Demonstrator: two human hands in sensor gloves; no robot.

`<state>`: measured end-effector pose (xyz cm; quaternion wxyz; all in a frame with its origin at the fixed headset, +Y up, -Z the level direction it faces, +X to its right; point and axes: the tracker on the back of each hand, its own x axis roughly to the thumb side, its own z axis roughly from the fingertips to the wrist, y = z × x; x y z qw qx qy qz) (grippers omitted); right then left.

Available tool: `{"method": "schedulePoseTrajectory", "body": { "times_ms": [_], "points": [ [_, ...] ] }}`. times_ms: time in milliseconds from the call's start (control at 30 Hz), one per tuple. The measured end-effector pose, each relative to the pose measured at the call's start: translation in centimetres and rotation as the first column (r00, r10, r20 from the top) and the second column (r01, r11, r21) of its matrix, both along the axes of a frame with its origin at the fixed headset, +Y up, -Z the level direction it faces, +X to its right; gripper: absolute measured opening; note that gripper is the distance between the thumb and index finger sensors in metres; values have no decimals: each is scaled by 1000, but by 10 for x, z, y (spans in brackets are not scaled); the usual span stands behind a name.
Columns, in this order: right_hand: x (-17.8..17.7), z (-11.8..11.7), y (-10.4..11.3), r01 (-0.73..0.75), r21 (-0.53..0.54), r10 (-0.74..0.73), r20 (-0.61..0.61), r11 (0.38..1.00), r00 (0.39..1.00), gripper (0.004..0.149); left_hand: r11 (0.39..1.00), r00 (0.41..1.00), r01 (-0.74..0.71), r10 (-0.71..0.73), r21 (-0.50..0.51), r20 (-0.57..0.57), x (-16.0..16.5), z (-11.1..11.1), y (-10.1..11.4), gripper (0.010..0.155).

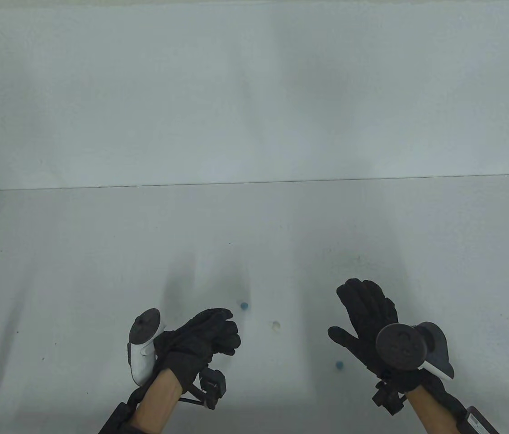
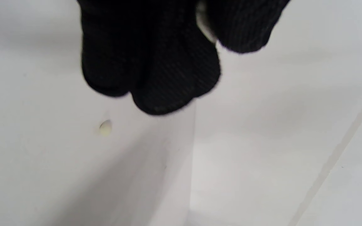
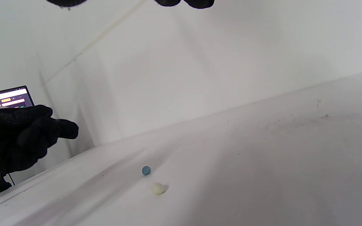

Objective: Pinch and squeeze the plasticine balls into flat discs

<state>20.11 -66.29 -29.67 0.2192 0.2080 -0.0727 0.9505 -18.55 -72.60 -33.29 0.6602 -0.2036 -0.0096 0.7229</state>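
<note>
Cream ball (image 1: pixel 275 325), on table (image 1: pixel 78 271) between hands, nearer curled left hand (image 1: pixel 205 337) pinching something pale; blue balls (image 1: pixel 244 305) beyond, (image 1: pixel 339 365) beside spread, empty right hand (image 1: pixel 365 323).

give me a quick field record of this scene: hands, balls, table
left hand: fingers curled together above the table; a pale sliver shows between the fingertips in the left wrist view, cannot tell what it is
right hand: fingers spread, holds nothing
blue ball 1: on the table, just beyond the left hand
blue ball 2: on the table, beside the right hand's thumb
cream ball: on the table between the hands, still rounded
table: white, lightly smudged
screen: lit, seen behind the left hand in the right wrist view
</note>
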Motion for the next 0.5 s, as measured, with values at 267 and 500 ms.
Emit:
{"method": "schedulePoseTrajectory", "body": {
  "times_ms": [267,500],
  "points": [
    [0,0,0,1,-5,-1,-4,1000,1000,80,1000,1000,18,-18,8,13,1,1,2,59],
    [0,0,0,3,-3,-3,-4,1000,1000,80,997,998,59,-58,41,-19,-1,1,6,45]
  ]
}}
